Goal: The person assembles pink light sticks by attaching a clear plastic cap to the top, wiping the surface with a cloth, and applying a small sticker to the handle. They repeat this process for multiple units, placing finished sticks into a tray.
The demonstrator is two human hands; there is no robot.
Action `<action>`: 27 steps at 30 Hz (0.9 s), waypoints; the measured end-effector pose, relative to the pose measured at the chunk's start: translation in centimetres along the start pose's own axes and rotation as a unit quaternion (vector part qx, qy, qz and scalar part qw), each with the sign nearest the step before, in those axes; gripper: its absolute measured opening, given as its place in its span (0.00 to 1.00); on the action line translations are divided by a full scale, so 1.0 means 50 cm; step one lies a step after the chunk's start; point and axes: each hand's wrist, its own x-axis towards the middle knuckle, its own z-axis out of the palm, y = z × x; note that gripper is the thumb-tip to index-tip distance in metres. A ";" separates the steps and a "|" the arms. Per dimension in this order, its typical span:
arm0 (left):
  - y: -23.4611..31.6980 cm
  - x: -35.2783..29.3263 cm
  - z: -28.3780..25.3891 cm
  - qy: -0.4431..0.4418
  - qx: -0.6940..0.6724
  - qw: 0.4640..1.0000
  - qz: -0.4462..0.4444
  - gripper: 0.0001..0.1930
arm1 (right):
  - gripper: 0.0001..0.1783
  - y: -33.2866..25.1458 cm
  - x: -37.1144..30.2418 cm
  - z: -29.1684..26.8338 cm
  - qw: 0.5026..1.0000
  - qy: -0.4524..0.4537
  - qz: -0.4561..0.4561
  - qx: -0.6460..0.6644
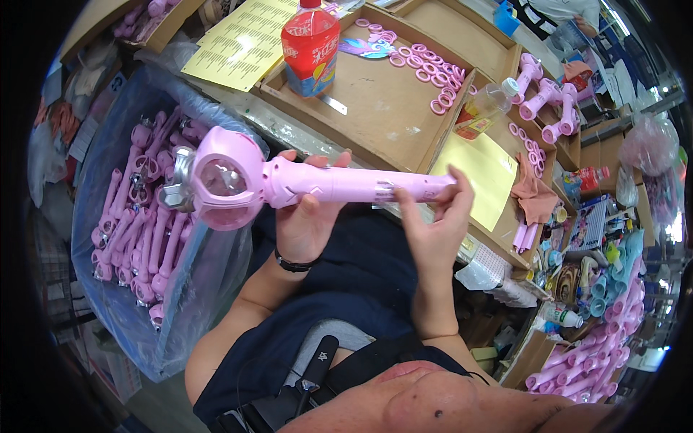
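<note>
A pink plastic toy wand (350, 185) lies level across both hands in front of my chest. Its round head, with clear windows and a silvery piece on the outer side, points left. My left hand (307, 224) grips the handle just beside the head, thumb in front and fingers behind. At the handle's narrow right end, my right hand (437, 220) has its thumb against the front and fingers curled about the tip. Silvery marks and small holes show along the handle. What lies inside the head is too blurred to name.
On the left, a blue plastic-lined bin (209, 289) holds many similar wands. Ahead, a cardboard tray (368, 123) carries pink rings, with a red-labelled bottle (310, 54) at its edge. Yellow sheets (242, 43), another bottle (485, 108) and pink parts (541, 97) crowd the bench.
</note>
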 end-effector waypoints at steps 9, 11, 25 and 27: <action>0.094 0.112 0.025 -0.114 0.145 0.978 -0.103 0.38 | 0.24 0.082 0.048 -0.047 0.923 -0.365 -0.052 0.113; 0.060 0.143 0.048 -0.082 0.123 0.985 -0.087 0.35 | 0.24 0.070 0.025 -0.004 0.959 -0.248 -0.031 0.132; -0.107 0.137 0.032 -0.063 -0.114 0.938 -0.322 0.37 | 0.18 0.047 -0.096 0.047 0.867 -0.261 0.161 0.394; -0.112 0.136 0.033 -0.182 -0.213 0.872 -0.401 0.31 | 0.15 0.059 -0.106 0.033 0.797 -0.332 0.195 0.466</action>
